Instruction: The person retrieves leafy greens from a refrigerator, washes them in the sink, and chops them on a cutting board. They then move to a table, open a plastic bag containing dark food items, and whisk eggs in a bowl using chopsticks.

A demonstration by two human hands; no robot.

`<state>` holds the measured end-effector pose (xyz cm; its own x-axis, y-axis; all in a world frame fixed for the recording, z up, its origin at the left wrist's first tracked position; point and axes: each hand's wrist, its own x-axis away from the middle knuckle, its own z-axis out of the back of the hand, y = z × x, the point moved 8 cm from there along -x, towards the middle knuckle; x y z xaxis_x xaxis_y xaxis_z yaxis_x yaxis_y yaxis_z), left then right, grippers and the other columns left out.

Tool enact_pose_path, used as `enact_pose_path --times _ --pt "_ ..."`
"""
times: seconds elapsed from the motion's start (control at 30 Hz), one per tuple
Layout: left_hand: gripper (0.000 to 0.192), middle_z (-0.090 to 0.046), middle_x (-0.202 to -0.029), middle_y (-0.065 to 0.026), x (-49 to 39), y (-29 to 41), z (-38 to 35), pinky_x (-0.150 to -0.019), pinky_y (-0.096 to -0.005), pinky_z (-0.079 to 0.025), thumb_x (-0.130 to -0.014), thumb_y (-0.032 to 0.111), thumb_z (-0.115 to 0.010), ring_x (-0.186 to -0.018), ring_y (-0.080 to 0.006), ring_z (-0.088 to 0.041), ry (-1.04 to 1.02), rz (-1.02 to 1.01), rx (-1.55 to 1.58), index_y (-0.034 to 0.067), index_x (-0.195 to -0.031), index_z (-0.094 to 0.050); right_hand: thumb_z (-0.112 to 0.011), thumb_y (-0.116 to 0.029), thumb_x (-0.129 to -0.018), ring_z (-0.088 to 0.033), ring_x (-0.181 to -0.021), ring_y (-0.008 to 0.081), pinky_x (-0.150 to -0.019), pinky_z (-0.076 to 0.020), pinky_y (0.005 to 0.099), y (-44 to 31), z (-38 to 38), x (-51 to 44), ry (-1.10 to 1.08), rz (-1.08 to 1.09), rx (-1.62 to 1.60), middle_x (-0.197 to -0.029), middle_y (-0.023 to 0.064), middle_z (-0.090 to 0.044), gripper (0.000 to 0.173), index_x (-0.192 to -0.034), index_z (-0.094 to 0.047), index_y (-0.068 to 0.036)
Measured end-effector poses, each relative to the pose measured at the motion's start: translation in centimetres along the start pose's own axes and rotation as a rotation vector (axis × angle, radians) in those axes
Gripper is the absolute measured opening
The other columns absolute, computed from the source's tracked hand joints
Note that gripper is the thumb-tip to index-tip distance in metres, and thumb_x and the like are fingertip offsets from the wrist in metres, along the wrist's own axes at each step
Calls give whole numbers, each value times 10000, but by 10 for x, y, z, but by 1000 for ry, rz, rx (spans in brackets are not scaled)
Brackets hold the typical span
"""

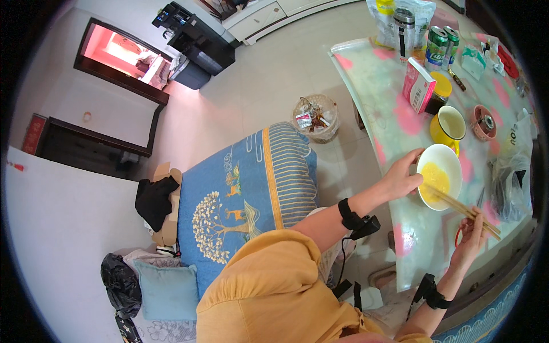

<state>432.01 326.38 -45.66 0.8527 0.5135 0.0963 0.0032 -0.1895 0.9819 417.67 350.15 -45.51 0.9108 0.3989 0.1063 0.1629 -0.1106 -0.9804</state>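
My left hand (pixel 403 173) grips the rim of a white bowl (pixel 455 180), which is tilted over the table. Beaten yellow egg (pixel 437 178) lies inside the bowl. In my right hand (pixel 473 229) are wooden chopsticks (pixel 461 207), their tips in the egg. Just beyond the bowl stands a yellow mug (pixel 437 128) with a pale inside. A pink cup (pixel 479 128) with a metal-topped object in it is to the right of the mug. Behind the mug are a yellow-lidded jar (pixel 440 85) and a pink and white box (pixel 418 88).
The table (pixel 379 115) has a glossy floral cover. Farther back on it stand green cans (pixel 436 47), a clear flask (pixel 404 34) and bags. A plastic bag (pixel 510 188) lies at the right. A wastebasket (pixel 328 135) and a blue-covered seat (pixel 253 184) are to the left.
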Motion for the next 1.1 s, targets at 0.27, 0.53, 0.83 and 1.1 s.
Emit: enact_pose_path --times 0.27,0.53,0.83,1.1 --pt "709 -508 -1337 -162 2 4 -1 -637 -288 -552 -802 76 -524 -856 -169 -642 -29 25 -65 17 -1471 -299 -515 -276 -1016 -504 -722 69 -665 -402 213 -6 5 1 119 73 7 -877 8 -577 312 -1145 -626 -15" --pt "693 -502 -1344 -147 3 5 -3 -648 -288 -547 -817 64 -516 -865 -165 -639 -35 3 -90 18 -1473 -296 -511 -264 -1016 -503 -737 67 -670 -421 227 -1 5 1 78 26 53 -871 2 -562 298 -1158 -626 -28" --pt "680 -514 -1312 -126 3 5 -3 -631 -283 -533 -810 60 -519 -810 -158 -635 -27 -19 -69 20 -1458 -319 -509 -254 -1017 -524 -753 72 -672 -436 231 3 -2 0 -25 -40 73 -914 2 -578 285 -1158 -619 -32" --pt "697 -484 -1372 -144 3 5 -3 -657 -281 -541 -823 72 -521 -865 -150 -634 -31 -30 -66 13 -1476 -285 -513 -265 -1016 -513 -743 65 -663 -421 221 3 -3 -1 -43 -2 27 -894 4 -572 298 -1164 -616 -27"
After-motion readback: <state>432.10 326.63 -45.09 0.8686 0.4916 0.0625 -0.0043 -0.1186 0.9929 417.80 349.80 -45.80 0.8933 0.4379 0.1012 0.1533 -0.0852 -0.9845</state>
